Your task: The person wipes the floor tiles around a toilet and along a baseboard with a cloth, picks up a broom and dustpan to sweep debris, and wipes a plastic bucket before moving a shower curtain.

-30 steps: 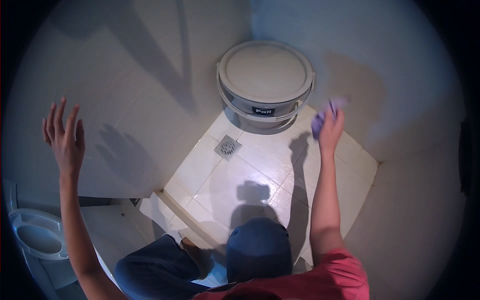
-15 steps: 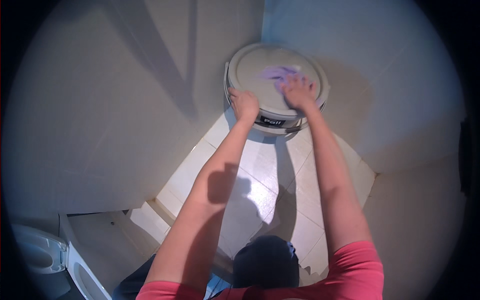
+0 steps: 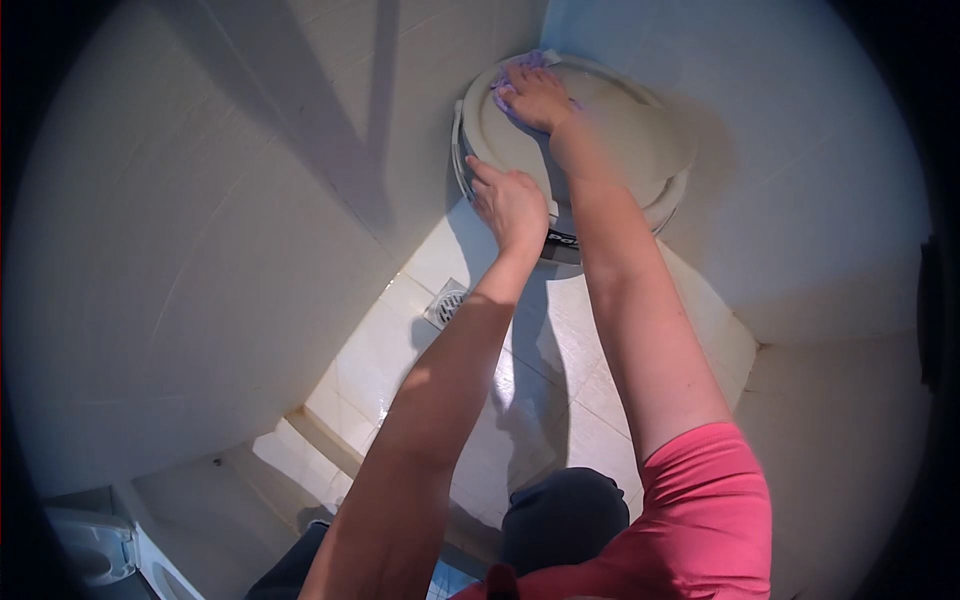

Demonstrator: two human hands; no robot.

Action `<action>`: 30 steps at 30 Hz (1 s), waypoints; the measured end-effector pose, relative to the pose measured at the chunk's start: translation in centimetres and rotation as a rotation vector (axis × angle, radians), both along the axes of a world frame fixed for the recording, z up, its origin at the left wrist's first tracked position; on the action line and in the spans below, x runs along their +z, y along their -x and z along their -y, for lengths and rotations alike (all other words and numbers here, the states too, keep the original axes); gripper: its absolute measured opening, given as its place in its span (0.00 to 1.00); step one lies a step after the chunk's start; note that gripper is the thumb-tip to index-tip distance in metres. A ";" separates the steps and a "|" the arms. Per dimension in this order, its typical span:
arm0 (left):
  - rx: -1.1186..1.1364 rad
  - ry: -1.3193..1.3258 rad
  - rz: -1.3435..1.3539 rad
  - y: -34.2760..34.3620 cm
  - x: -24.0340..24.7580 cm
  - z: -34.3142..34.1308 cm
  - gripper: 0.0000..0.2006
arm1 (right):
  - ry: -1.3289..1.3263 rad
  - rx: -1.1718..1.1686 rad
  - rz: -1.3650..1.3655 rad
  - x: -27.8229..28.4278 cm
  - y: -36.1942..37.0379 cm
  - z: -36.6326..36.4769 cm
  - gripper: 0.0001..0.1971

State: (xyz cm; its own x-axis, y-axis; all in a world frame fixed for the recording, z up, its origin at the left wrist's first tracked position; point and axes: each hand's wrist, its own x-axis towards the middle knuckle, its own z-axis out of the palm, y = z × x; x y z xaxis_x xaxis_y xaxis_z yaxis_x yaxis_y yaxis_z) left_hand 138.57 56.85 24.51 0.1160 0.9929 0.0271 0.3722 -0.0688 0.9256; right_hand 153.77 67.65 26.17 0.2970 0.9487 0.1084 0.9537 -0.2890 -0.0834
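Note:
A round, pale bucket (image 3: 460, 165) with a cream lid (image 3: 610, 110) stands on the tiled floor in the corner between two walls. On the far left part of the lid, my right hand (image 3: 538, 97) presses a crumpled purple cloth (image 3: 505, 95) against the surface near the rim. The cloth shows around its fingers. My left hand (image 3: 512, 205) grips the near left rim of the bucket, its index finger stretched along the edge and the other fingers partly hidden. My right forearm crosses over the lid and hides part of its near side.
A square metal floor drain (image 3: 449, 303) lies left of the bucket, beside my left forearm. Grey walls (image 3: 220, 250) close in on both sides. A white toilet seat (image 3: 95, 555) shows at the lower left. My dark-clothed knee (image 3: 565, 520) is at the bottom.
My right hand has moved the purple cloth from the lid's right side to its far left edge. My left hand stays at the near left rim. The floor drain has come into sight.

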 end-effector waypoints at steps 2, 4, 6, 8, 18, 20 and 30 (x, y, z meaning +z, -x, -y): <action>0.053 -0.014 0.015 0.0 -0.2 -0.2 0.31 | -0.048 0.090 -0.019 -0.2 1.5 0.6 0.28; 0.102 -0.017 0.025 0.3 -0.8 -0.1 0.31 | -0.067 0.347 -0.233 -1.3 3.1 2.9 0.25; 0.133 -0.071 0.015 0.3 -1.1 0.2 0.30 | -0.107 0.390 -0.302 -1.7 3.5 5.3 0.23; 0.199 -0.153 -0.017 0.1 -1.5 -0.2 0.31 | -0.161 0.444 -0.372 -1.3 4.3 7.3 0.21; 0.008 0.229 -0.413 1.9 -1.0 -1.4 0.34 | -0.750 -0.263 -0.934 0.2 6.7 16.4 0.09; 0.072 0.482 -0.051 1.9 -1.0 -0.9 0.35 | -0.644 -0.273 -0.724 1.4 6.8 18.7 0.11; -0.548 0.821 0.573 4.8 0.7 6.1 0.28 | -0.542 -0.122 -0.541 3.1 9.8 23.7 0.14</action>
